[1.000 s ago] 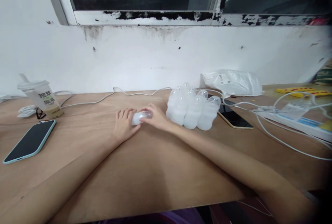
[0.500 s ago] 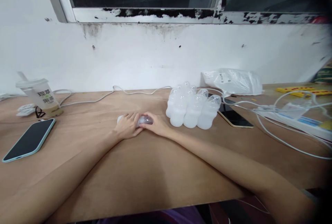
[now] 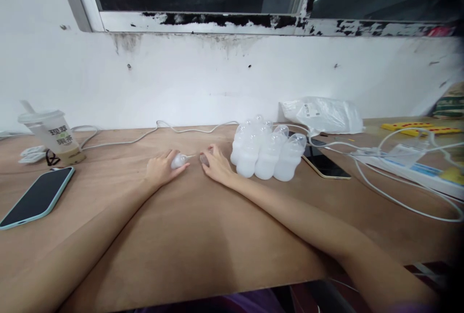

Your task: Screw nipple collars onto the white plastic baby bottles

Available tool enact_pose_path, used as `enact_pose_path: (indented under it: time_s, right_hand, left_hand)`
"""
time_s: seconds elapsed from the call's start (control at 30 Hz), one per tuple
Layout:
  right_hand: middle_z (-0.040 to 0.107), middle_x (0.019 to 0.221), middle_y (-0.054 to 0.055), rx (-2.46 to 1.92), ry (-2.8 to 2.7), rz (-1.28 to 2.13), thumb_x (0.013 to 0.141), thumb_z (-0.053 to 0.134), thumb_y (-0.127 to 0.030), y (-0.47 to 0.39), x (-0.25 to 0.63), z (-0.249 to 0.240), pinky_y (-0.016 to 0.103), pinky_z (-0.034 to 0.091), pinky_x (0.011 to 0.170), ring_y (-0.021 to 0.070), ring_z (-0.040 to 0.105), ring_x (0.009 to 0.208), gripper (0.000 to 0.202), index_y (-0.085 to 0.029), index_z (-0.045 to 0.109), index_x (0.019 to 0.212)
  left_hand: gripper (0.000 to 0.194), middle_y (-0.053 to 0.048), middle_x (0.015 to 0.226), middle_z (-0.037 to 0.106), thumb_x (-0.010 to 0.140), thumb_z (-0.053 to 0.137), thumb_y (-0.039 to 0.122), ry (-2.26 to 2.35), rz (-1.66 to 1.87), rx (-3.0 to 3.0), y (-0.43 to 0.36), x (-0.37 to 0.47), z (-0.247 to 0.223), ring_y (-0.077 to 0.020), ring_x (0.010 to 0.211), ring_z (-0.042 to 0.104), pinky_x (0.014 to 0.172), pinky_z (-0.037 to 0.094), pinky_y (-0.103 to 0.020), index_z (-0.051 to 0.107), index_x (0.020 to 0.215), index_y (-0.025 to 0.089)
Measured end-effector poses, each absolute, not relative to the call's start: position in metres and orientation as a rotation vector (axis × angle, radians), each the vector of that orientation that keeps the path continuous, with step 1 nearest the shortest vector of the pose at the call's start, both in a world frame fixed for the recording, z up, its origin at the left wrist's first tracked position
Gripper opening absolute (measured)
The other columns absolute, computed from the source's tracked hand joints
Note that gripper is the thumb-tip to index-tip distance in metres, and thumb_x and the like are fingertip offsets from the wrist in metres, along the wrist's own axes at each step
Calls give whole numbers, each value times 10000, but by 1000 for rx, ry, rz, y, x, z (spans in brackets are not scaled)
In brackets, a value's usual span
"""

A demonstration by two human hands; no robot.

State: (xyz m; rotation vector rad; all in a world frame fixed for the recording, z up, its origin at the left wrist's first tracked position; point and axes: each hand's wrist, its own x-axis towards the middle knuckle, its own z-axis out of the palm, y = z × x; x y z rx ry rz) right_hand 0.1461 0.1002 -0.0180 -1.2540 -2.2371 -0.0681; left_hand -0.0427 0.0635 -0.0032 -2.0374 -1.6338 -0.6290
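My left hand (image 3: 161, 168) is closed around a small translucent white squeeze bottle (image 3: 177, 161), which lies on its side on the table. A thin pale nozzle points right from its neck. A short gap away, my right hand (image 3: 218, 165) has its fingers curled round a clear cap (image 3: 204, 159), mostly hidden by the fingers. Just right of that hand, several similar white bottles (image 3: 266, 158) with clear rounded caps stand upright in a tight group.
A blue-edged phone (image 3: 38, 197) and a drink cup with a straw (image 3: 60, 134) are at the left. Behind the bottles lies a white plastic bag (image 3: 322, 115). A second phone (image 3: 326, 161), a power strip (image 3: 416, 168) and loose white cables are at the right.
My hands have moved apart. The clear cap has come off the bottle with my right hand, and the nozzle now shows. My left hand has shifted left with the bottle.
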Motion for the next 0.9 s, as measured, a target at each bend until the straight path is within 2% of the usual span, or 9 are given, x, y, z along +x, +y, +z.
enact_pose_path:
  time_s: [0.1,0.2,0.27,0.37,0.5,0.63,0.77,0.83,0.9]
  right_hand:
    - [409,1139,161,-1335,-2253,-291,799,380,-261,112,131,-17,402,339,846,272,373,1058,293,-129,523,1019]
    - [406,1183,197,-1450,-2206,-378,790,374,-217,129,119,-16,425,271,892,296,326,1108,287,-82,559,964]
    - [435,1153,211,-1520,-2165,-374,764,390,-170,140,117,-15,413,289,869,299,359,1084,294,-64,550,986]
    - [453,1110,233,-1602,-2069,-366,747,366,-107,154,120,-15,410,333,802,289,450,984,392,-48,453,1125]
    - [462,1100,239,-1751,-1912,-326,716,418,-115,162,125,-19,409,355,776,291,484,952,460,-54,398,1171]
    - [409,1172,273,-1784,-1881,-326,684,466,-118,164,125,-22,449,293,870,341,349,1125,510,9,387,1172]
    - [235,1313,263,-1591,-1929,-346,693,420,-79,149,123,-16,478,168,964,333,131,1248,569,42,294,1234]
    - [233,1323,232,-1341,-2053,-300,710,397,-93,130,122,-13,456,181,977,300,150,1249,561,12,279,1248]
    - [314,1286,197,-1040,-2241,-148,731,396,-143,107,124,-12,411,264,955,252,285,1192,551,-39,270,1257]
  left_hand:
    - [467,-46,911,621,732,361,600,-1599,-646,-2076,64,-44,-7,-213,799,591,560,388,-256,511,975,231]
    - [535,-55,955,618,711,378,622,-1568,-695,-2134,66,-43,-10,-215,838,587,606,405,-265,456,1056,220]
    - [588,-62,980,615,700,388,631,-1574,-742,-2146,67,-44,-11,-219,860,584,621,409,-267,408,1108,208]
    - [611,-68,987,614,696,398,630,-1607,-779,-2126,68,-45,-13,-225,870,584,624,409,-268,377,1130,200]
    - [601,-63,1005,608,699,405,620,-1608,-797,-2141,68,-44,-12,-222,876,583,633,411,-267,368,1131,204]
    - [586,-59,1016,601,695,420,614,-1608,-783,-2148,69,-44,-13,-233,890,575,650,417,-280,380,1120,212]
    - [568,-60,1022,591,699,440,594,-1587,-836,-2130,73,-45,-14,-230,913,559,716,415,-297,382,1114,211]
    - [582,-70,1016,583,701,448,583,-1587,-913,-2089,74,-44,-14,-222,909,556,741,412,-302,369,1124,191]
    - [580,-74,998,579,704,467,557,-1585,-931,-2081,74,-41,-14,-217,894,557,745,412,-302,363,1129,177]
